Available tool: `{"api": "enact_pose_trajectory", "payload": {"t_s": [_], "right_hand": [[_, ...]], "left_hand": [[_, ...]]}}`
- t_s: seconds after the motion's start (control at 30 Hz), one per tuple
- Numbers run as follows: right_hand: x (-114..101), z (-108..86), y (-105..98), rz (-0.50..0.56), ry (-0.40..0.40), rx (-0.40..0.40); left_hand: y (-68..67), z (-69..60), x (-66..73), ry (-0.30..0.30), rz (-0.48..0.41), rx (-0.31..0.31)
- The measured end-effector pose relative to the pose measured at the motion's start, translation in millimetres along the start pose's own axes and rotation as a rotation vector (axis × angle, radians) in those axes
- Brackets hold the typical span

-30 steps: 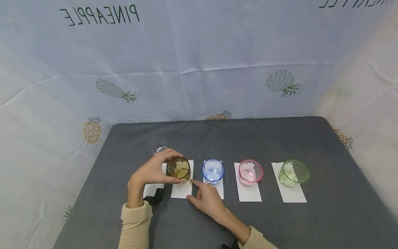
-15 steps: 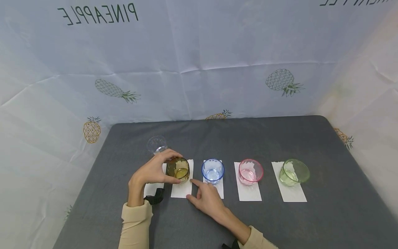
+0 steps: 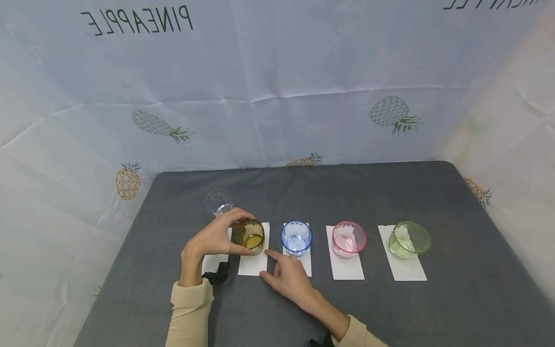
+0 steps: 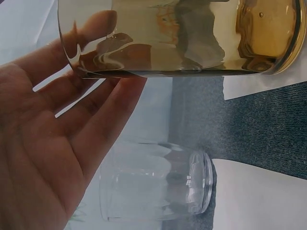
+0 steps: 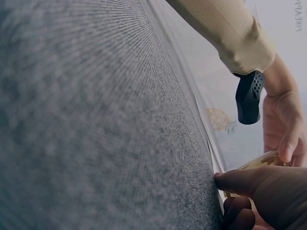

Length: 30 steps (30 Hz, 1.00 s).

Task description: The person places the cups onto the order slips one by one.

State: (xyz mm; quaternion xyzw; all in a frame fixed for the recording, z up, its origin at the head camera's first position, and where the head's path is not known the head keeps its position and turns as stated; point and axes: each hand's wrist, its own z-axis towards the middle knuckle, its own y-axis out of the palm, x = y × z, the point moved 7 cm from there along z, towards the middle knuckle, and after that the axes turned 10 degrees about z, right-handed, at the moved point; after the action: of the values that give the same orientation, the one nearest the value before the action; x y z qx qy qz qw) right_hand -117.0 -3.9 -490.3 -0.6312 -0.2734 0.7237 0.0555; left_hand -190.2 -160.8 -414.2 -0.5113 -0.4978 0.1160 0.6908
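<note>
My left hand (image 3: 212,238) grips an amber glass (image 3: 248,236) between thumb and fingers. The glass stands upright on a white paper (image 3: 253,267). In the left wrist view the fingers of that hand (image 4: 43,139) wrap round the rim end of the amber glass (image 4: 201,38). My right hand (image 3: 292,279) lies low over the table, its index fingertip and thumb at the paper's right edge. In the right wrist view the thumb of the right hand (image 5: 283,191) is stretched out, with the other fingers bent beneath it; whether they touch the glass is unclear.
A blue glass (image 3: 297,241), a pink glass (image 3: 348,241) and a green glass (image 3: 409,241) stand rightward, each on its own paper. Behind the left hand is a clear glass (image 3: 218,198). Another paper (image 3: 212,263) lies under the left wrist. A pineapple-print cloth (image 3: 277,58) hangs behind the grey table (image 3: 347,313).
</note>
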Motion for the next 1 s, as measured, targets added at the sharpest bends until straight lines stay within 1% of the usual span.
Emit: {"api": "enact_pose_trajectory", "payload": {"t_s": [0.2,0.57,0.77,1.0], "right_hand": [[0.0,-0.1,-0.6,-0.003,0.000,0.011],[0.7,-1.3,0.1,-0.002,0.002,0.022],[0.3,-0.8,0.4,0.003,0.003,0.015],[-0.5,0.4,-0.1,0.015,0.005,0.003]], "left_hand": [[0.8,0.7,-0.9,-0.007,-0.002,-0.006],[1.6,1.5,2.7,-0.015,0.011,-0.006],[1.6,1.4,1.2,-0.023,0.017,-0.001],[2.5,0.9,0.6,-0.023,0.004,-0.006]]}}
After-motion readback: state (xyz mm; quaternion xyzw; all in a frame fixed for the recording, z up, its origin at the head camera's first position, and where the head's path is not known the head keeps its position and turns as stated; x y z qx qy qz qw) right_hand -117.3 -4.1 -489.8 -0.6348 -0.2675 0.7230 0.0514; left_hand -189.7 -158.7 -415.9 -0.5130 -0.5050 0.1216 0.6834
